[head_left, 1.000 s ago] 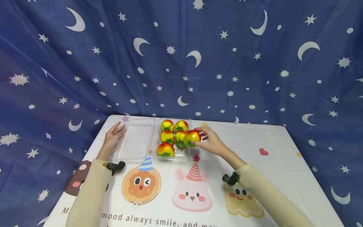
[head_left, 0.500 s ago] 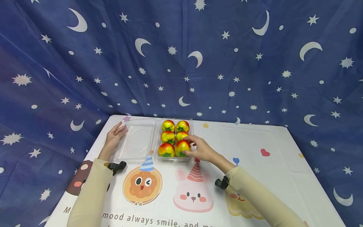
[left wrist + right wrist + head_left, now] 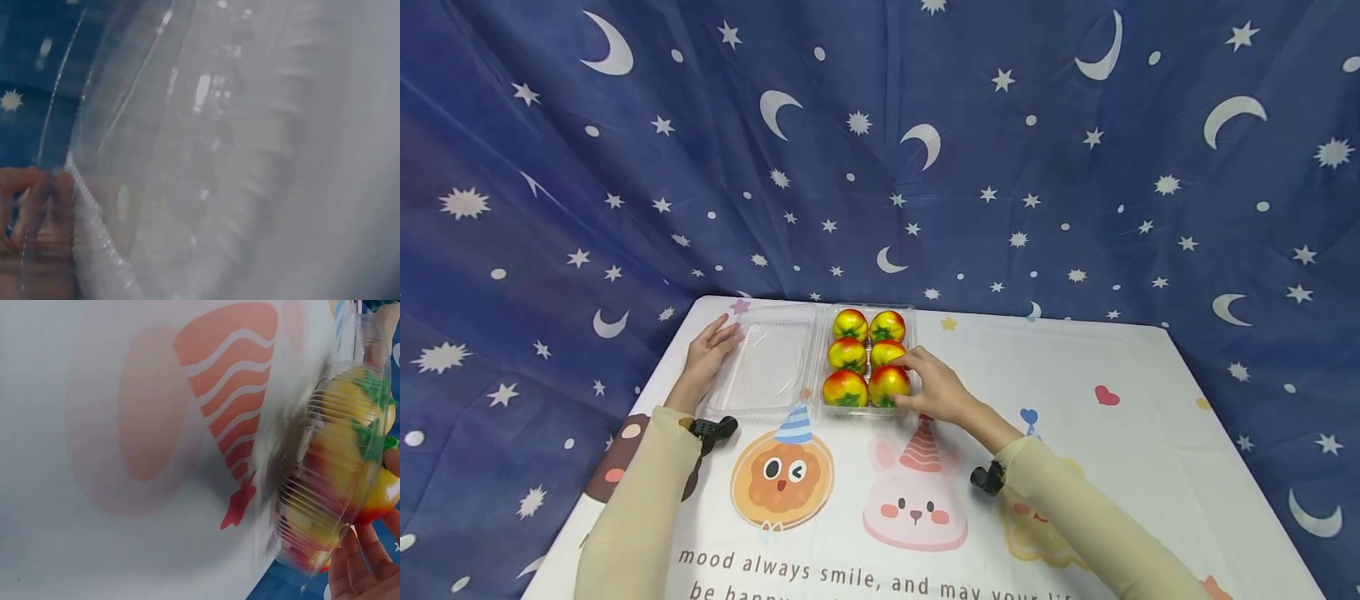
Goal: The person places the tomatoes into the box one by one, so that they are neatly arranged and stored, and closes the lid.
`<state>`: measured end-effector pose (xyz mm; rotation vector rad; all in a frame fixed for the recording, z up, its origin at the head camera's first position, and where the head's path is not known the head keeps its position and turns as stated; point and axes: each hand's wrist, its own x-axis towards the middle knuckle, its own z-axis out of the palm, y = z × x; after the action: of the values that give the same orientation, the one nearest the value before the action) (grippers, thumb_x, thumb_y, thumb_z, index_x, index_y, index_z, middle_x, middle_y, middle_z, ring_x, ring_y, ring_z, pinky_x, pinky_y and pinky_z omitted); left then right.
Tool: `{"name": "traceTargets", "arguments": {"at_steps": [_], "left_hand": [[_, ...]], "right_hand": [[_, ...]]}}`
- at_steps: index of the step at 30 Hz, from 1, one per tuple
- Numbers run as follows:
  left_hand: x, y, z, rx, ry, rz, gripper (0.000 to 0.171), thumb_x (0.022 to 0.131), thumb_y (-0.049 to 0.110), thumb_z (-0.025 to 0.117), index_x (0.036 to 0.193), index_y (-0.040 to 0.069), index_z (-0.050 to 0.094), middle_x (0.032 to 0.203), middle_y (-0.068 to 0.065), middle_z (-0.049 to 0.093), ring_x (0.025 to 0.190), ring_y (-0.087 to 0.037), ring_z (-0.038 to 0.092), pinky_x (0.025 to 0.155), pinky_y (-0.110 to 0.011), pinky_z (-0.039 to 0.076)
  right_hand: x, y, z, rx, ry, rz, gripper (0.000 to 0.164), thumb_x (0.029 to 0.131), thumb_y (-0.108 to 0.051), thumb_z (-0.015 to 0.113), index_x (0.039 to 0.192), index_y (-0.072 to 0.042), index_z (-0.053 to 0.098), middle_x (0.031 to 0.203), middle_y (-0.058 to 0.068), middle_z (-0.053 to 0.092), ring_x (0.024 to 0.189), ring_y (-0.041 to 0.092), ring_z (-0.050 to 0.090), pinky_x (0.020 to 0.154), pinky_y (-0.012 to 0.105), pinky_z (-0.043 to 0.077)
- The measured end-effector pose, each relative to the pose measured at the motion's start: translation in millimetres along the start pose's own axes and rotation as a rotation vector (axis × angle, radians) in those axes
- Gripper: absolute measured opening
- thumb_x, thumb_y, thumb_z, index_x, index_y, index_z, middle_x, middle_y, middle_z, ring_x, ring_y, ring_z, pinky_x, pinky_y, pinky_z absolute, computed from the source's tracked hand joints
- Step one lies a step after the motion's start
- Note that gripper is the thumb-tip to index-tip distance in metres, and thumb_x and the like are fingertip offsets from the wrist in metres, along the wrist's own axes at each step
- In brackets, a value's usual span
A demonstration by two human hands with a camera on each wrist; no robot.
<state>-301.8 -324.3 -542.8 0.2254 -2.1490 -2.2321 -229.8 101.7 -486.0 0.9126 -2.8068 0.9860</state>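
Note:
A clear plastic clamshell box [image 3: 865, 412] lies unfolded near the table's back edge. Red-and-yellow persimmons [image 3: 847, 354] with green leaves sit in it in two columns. My right hand [image 3: 936, 387] grips the front right persimmon [image 3: 889, 385], its thumb at the front and fingers round the far side. In the right wrist view that persimmon [image 3: 375, 497] shows at the box's ribbed wall, between thumb and fingers. My left hand [image 3: 707, 354] rests at the left edge of the see-through lid [image 3: 771, 367], fingers fairly straight. Through the clear plastic, the left wrist view shows the left fingers [image 3: 50, 206].
A white tablecloth [image 3: 1030, 367] printed with cartoon figures and lettering covers the table. Behind it hangs a dark blue curtain [image 3: 962, 208] with moons and stars. Each wrist wears a black camera, the left camera [image 3: 715, 428] near the lid's front corner.
My right hand has brought its persimmon from above the box's right side down and forward into the front right spot. The left hand stays at the lid. The head view has tilted slightly.

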Motion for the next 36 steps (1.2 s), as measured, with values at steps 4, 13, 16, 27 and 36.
{"name": "traceTargets", "arguments": {"at_steps": [4, 13, 16, 27, 36], "left_hand": [[-2.9, 8.6, 3.5, 0.003, 0.004, -0.024, 0.069, 0.098, 0.001, 0.058, 0.157, 0.009, 0.024, 0.153, -0.02, 0.036, 0.142, -0.025, 0.036, 0.097, -0.015, 0.045], [-4.6, 16.3, -2.1, 0.005, -0.011, -0.007, 0.071, 0.097, 0.002, 0.06, 0.157, 0.013, 0.025, 0.156, -0.019, 0.034, 0.123, -0.014, 0.056, 0.091, -0.018, 0.05], [-4.6, 24.7, -2.2, 0.015, -0.022, 0.017, 0.069, 0.097, 0.001, 0.058, 0.157, 0.012, 0.026, 0.155, -0.021, 0.034, 0.11, -0.01, 0.063, 0.088, -0.021, 0.053], [-9.3, 71.3, 3.2, 0.243, -0.141, 0.037, 0.071, 0.102, 0.007, 0.052, 0.16, 0.019, 0.013, 0.161, -0.014, 0.026, 0.14, -0.036, 0.035, 0.109, -0.047, 0.039], [-15.7, 104.9, 9.1, 0.297, -0.197, 0.086, 0.075, 0.101, 0.009, 0.053, 0.16, 0.019, 0.009, 0.162, -0.015, 0.023, 0.139, -0.036, 0.037, 0.108, -0.047, 0.041]], "right_hand": [[-1, -1, 0, -0.051, -0.003, 0.0, 0.051, 0.078, -0.021, 0.083, 0.123, -0.007, 0.063, 0.108, 0.006, 0.057, 0.104, 0.03, 0.062, 0.088, 0.042, 0.054], [-2, -6, 1, -0.128, -0.006, -0.005, 0.049, 0.077, -0.023, 0.084, 0.12, -0.008, 0.064, 0.105, 0.004, 0.06, 0.099, 0.027, 0.065, 0.079, 0.041, 0.056], [-2, -7, 0, -0.129, -0.008, -0.002, 0.049, 0.077, -0.024, 0.084, 0.12, -0.009, 0.065, 0.104, 0.004, 0.06, 0.098, 0.028, 0.065, 0.078, 0.042, 0.056], [-1, 0, 1, 0.037, 0.057, 0.039, 0.06, 0.075, -0.029, 0.084, 0.124, -0.003, 0.062, 0.118, 0.01, 0.054, 0.105, 0.031, 0.06, 0.084, 0.04, 0.055], [-6, 3, 2, 0.128, 0.145, 0.067, 0.051, 0.083, -0.026, 0.078, 0.124, -0.001, 0.062, 0.126, 0.014, 0.053, 0.112, 0.036, 0.057, 0.084, 0.046, 0.056]]}}
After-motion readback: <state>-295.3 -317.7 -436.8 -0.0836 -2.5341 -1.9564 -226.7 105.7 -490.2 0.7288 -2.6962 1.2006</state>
